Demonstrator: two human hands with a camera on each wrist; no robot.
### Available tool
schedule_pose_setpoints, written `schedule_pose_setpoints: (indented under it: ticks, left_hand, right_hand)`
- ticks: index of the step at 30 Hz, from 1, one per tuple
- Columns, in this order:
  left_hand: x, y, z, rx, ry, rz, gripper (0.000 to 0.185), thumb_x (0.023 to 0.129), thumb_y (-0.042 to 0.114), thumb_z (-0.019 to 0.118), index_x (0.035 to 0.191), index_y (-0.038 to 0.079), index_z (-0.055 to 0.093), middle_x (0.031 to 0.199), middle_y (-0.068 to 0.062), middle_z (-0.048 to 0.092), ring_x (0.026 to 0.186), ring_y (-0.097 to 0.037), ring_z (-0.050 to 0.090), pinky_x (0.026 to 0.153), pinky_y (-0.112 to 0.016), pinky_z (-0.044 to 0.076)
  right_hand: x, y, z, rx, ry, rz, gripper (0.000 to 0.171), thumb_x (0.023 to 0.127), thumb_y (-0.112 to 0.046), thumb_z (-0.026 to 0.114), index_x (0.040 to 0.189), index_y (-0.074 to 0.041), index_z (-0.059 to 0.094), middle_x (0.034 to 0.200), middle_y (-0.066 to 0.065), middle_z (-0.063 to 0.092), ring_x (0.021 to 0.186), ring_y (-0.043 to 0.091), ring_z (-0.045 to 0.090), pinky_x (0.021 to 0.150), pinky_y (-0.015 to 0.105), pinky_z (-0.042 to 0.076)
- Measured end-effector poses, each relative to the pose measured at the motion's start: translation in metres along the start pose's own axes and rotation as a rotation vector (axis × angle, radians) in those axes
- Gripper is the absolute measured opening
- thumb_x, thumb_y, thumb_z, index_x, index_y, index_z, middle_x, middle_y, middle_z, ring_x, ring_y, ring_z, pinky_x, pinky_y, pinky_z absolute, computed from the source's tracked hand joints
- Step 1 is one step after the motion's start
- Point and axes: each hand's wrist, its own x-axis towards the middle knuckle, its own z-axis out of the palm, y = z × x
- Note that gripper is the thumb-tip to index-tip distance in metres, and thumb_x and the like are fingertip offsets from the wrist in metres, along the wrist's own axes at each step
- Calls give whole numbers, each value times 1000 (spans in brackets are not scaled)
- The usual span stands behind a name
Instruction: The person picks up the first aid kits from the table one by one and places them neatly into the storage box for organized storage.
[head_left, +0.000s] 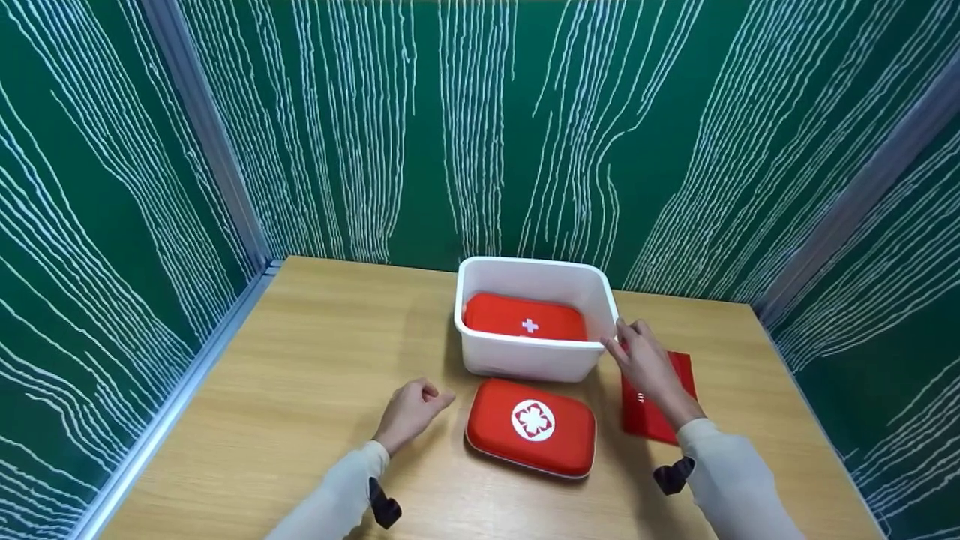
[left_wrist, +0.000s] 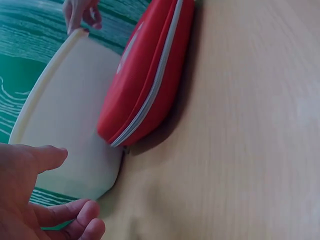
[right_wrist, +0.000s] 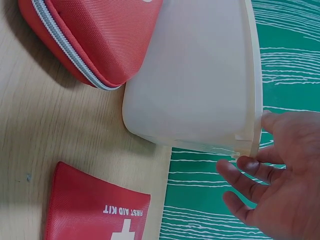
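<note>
A white plastic bin (head_left: 532, 358) stands on the table with a red pouch (head_left: 502, 311) bearing a white cross inside it. My right hand (head_left: 646, 367) holds the bin's right front corner, thumb over the rim and fingertips beneath it in the right wrist view. In front of the bin lies a red zippered first aid case (head_left: 495, 427) with a round white emblem. Left of that case, my left hand (head_left: 411, 411) hovers with loosely bent fingers and nothing in them. A flat red pouch (right_wrist: 80, 205) marked FIRST AID KIT lies under my right forearm, partly hidden by it.
The wooden table (head_left: 322, 337) carries all these things. Green walls (head_left: 420, 150) with wavy white lines rise at the back and both sides, joined by grey metal posts (head_left: 214, 127). The bin stands close to the back wall.
</note>
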Motion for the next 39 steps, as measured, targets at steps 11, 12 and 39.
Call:
schedule_pose_setpoints:
  ticks: [11, 12, 39]
  left_hand:
    - [-10, 7, 16, 53, -38, 8, 39, 82, 49, 72, 80, 12, 60, 73, 1, 55, 67, -16, 51, 60, -27, 39]
    - [-10, 7, 17, 57, -45, 9, 40, 82, 50, 72, 79, 13, 59, 73, 1, 55, 66, -16, 50, 59, -27, 38]
    - [-15, 17, 37, 148, -171, -71, 55, 76, 66, 69, 62, 16, 51, 54, 4, 46, 51, -14, 43, 49, -27, 31]
  right_hand:
    - [2, -2, 2, -24, 20, 2, 75, 96, -40, 60, 153, -4, 27, 121, 18, 45, 102, 29, 52, 79, 37, 57]
    - [2, -2, 1, -24, 18, 1, 75, 96, -40, 60, 153, -4, 27, 121, 18, 45, 103, 30, 51, 79, 37, 57]
    - [2, -1, 2, -40, 16, -3, 77, 96, -44, 57, 153, -4, 25, 123, 19, 45, 106, 32, 51, 82, 40, 57]
